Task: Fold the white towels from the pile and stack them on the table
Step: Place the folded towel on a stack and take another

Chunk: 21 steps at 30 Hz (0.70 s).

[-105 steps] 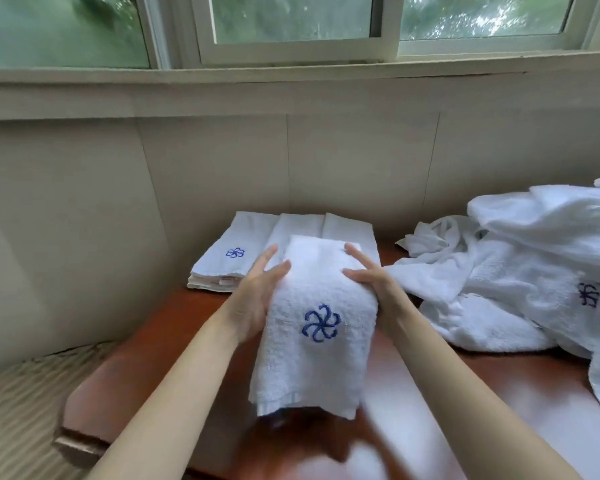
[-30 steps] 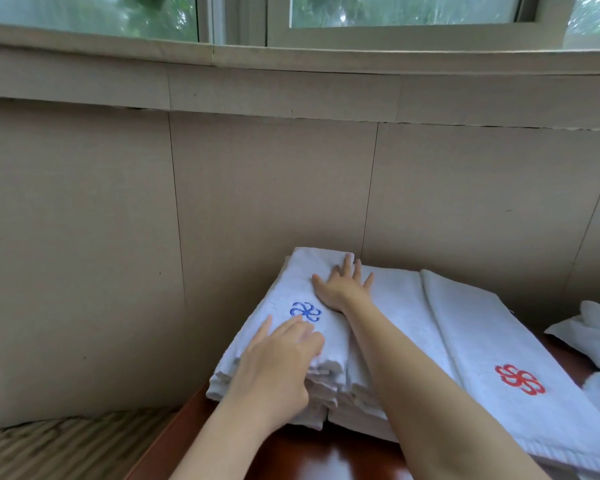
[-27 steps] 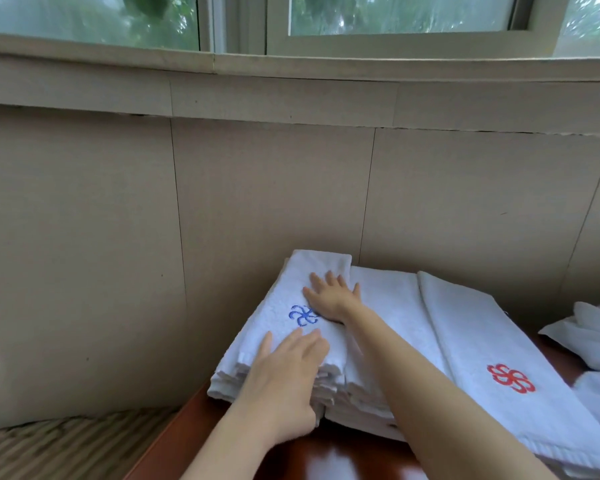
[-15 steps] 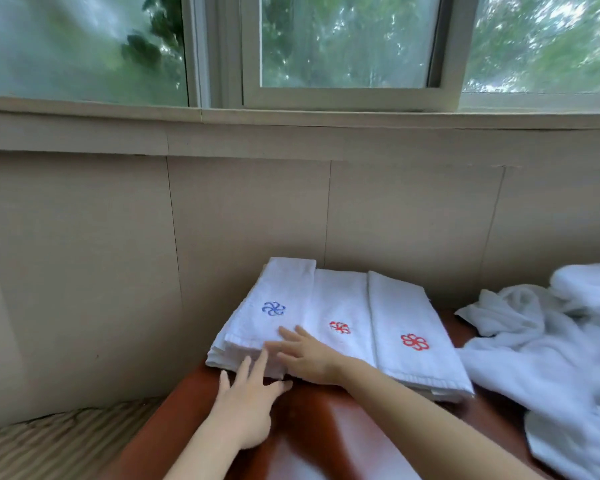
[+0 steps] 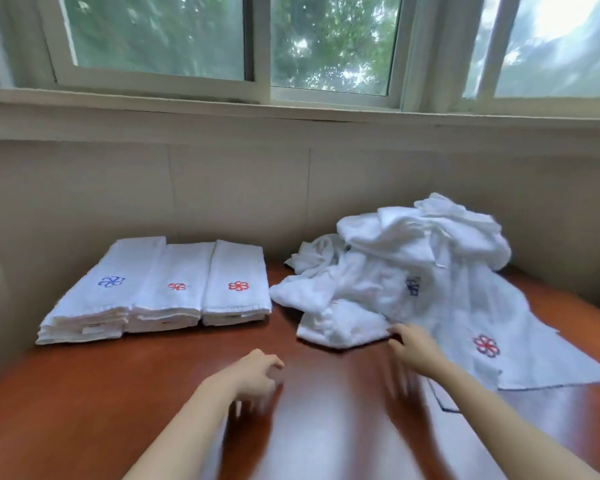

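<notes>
**Operator:** Head view. Report the location of the work items.

**Inspector:** Three stacks of folded white terry towels sit side by side in the left centre of the frame. They are at the far edge of the glossy reddish-brown wooden table, against the beige panelled wall. The left stack carries a blue flower emblem on top; the middle and right stacks carry red ones. The loose pile of crumpled white towels occupies the right centre, apart from the stacks, with bare table between. One flat white towel with a red flower emblem spreads from the pile toward the lower right.

**Operator:** Report hand status.

**Inspector:** Left hand: lower centre, above bare table, fingers loosely curled, holding nothing. Right hand: right of centre, fingertips at the near edge of the pile, beside a crumpled fold. Motion blur obscures the fingers, so whether they pinch the cloth or only meet it cannot be determined.

**Operator:** Background?

**Inspector:** A white-framed sliding window runs across the top of the frame, with green foliage behind the glass.
</notes>
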Each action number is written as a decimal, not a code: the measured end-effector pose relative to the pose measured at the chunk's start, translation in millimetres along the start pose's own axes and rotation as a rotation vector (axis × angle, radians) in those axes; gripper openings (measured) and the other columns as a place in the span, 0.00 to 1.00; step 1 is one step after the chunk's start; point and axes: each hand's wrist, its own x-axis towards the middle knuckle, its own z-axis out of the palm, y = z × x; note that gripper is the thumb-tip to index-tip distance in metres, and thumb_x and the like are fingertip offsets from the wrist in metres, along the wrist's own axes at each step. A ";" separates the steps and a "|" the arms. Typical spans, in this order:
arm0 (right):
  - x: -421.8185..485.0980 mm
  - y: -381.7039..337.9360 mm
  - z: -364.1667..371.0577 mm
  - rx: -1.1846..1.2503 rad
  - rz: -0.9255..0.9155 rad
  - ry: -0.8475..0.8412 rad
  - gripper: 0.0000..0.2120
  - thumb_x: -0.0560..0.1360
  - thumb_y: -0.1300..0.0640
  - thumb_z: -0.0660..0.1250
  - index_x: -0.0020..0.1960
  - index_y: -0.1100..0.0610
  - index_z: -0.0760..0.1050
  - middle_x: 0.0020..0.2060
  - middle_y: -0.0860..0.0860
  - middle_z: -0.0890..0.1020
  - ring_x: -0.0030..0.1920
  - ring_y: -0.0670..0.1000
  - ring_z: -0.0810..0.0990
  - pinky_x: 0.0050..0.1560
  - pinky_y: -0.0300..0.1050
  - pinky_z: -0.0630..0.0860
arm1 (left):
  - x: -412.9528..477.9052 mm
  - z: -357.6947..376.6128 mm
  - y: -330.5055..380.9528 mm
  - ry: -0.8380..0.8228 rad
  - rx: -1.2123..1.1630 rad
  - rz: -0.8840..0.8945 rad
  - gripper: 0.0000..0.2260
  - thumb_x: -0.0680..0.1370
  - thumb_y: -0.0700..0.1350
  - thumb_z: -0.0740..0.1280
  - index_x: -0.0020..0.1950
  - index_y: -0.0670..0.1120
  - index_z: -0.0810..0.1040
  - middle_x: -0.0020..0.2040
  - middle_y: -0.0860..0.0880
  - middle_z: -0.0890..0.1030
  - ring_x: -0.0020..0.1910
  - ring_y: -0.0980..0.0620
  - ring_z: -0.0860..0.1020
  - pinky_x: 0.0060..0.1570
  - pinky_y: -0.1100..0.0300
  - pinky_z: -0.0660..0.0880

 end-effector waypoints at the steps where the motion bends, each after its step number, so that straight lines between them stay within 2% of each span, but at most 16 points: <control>1: -3.9 23.9 -5.6 -0.029 0.044 0.052 0.19 0.78 0.53 0.61 0.68 0.55 0.70 0.63 0.56 0.76 0.65 0.56 0.72 0.62 0.44 0.66 | 10.7 6.2 21.7 -0.003 -0.006 0.033 0.22 0.77 0.42 0.59 0.72 0.50 0.68 0.69 0.44 0.67 0.67 0.48 0.69 0.66 0.62 0.65; 3: -11.1 63.7 -13.6 -0.072 0.135 0.094 0.25 0.77 0.50 0.63 0.72 0.55 0.64 0.65 0.57 0.73 0.66 0.57 0.70 0.64 0.46 0.65 | 31.5 17.2 65.6 0.000 -0.051 0.101 0.23 0.77 0.41 0.60 0.72 0.49 0.68 0.70 0.45 0.67 0.69 0.50 0.67 0.65 0.64 0.62; 5: -20.1 88.9 -13.6 -0.045 0.195 0.010 0.27 0.77 0.48 0.64 0.72 0.56 0.63 0.65 0.57 0.72 0.66 0.56 0.70 0.63 0.45 0.66 | 49.7 29.4 109.3 0.007 -0.156 0.176 0.23 0.76 0.40 0.60 0.71 0.49 0.69 0.70 0.47 0.68 0.69 0.52 0.67 0.63 0.66 0.62; 7: -31.1 97.6 -5.9 -0.011 0.208 -0.030 0.17 0.77 0.52 0.64 0.65 0.53 0.69 0.62 0.55 0.74 0.64 0.55 0.71 0.58 0.44 0.69 | 65.2 46.8 148.0 0.014 -0.344 0.209 0.23 0.76 0.41 0.61 0.71 0.50 0.68 0.70 0.48 0.68 0.67 0.54 0.69 0.60 0.67 0.65; 8: -36.3 98.2 -1.8 0.024 0.214 -0.001 0.10 0.76 0.56 0.63 0.57 0.51 0.70 0.60 0.55 0.76 0.61 0.55 0.73 0.53 0.43 0.69 | 71.7 57.8 164.7 0.011 -0.464 0.190 0.23 0.77 0.42 0.61 0.72 0.51 0.67 0.69 0.48 0.68 0.64 0.54 0.71 0.56 0.66 0.68; 10: -42.8 94.7 3.8 0.132 0.223 0.068 0.09 0.74 0.63 0.61 0.48 0.52 0.65 0.53 0.56 0.78 0.54 0.56 0.76 0.43 0.44 0.65 | 81.7 80.6 192.0 -0.022 -0.706 0.101 0.23 0.77 0.43 0.62 0.72 0.50 0.64 0.63 0.48 0.70 0.54 0.54 0.73 0.46 0.66 0.71; 12: -43.0 91.2 2.1 0.259 0.227 0.098 0.09 0.72 0.65 0.62 0.46 0.52 0.65 0.47 0.54 0.79 0.50 0.56 0.77 0.40 0.43 0.64 | 88.7 97.5 209.7 -0.043 -0.934 0.020 0.21 0.78 0.41 0.62 0.70 0.47 0.63 0.56 0.47 0.73 0.47 0.53 0.73 0.42 0.65 0.70; 15: -35.4 88.7 -21.6 0.467 0.209 0.068 0.08 0.73 0.61 0.66 0.40 0.50 0.70 0.34 0.47 0.76 0.42 0.50 0.76 0.39 0.39 0.66 | 94.5 95.1 220.8 -0.072 -1.166 -0.069 0.13 0.78 0.40 0.61 0.61 0.48 0.66 0.46 0.48 0.74 0.40 0.52 0.73 0.38 0.63 0.70; 19: -17.4 94.8 -62.8 0.636 0.134 -0.164 0.09 0.72 0.67 0.67 0.39 0.53 0.74 0.35 0.51 0.75 0.34 0.49 0.74 0.36 0.39 0.71 | 111.8 68.2 227.7 -0.068 -1.084 -0.109 0.02 0.79 0.47 0.61 0.50 0.51 0.69 0.44 0.51 0.73 0.43 0.53 0.74 0.41 0.61 0.71; 21: -8.2 96.1 -75.6 0.680 0.083 -0.326 0.09 0.73 0.67 0.66 0.40 0.54 0.75 0.33 0.50 0.75 0.32 0.47 0.74 0.36 0.38 0.74 | 126.7 52.5 238.4 0.010 -1.114 -0.098 0.03 0.81 0.49 0.59 0.51 0.51 0.69 0.44 0.52 0.72 0.40 0.55 0.72 0.38 0.62 0.69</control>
